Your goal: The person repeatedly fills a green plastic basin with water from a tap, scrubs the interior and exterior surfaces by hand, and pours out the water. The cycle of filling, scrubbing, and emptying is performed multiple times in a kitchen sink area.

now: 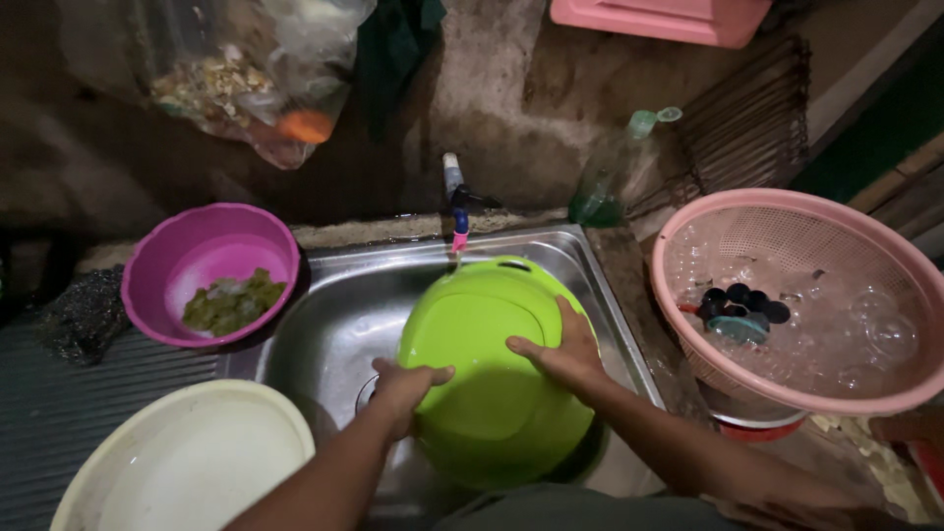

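1. On the far left, a dark scrub pad (87,313) lies on the ribbed drainboard (59,413), and a purple bowl (172,258) with greenish scraps sits just beside the sink's left rim. A white basin (187,457) stands in front of it, near your left forearm.
2. Your left hand (403,388) grips the lower left edge of the green basin (487,374), thumb hooked over the rim.
3. You hold the green basin tilted over the steel sink (329,324), directly under the tap (457,211). This looks like the rinsing or scrubbing step; the next move seems to call for turning the basin under the tap while both hands hold it steady.
4. Your right hand (560,349) lies spread flat on the basin's surface, pressing rather than clasping.
5. A soap bottle (610,182) stands behind the sink's right corner.
6. On the right, a pink strainer basket (890,398) holding clear glasses and dark lids crowds the tabletop, leaving little room there.
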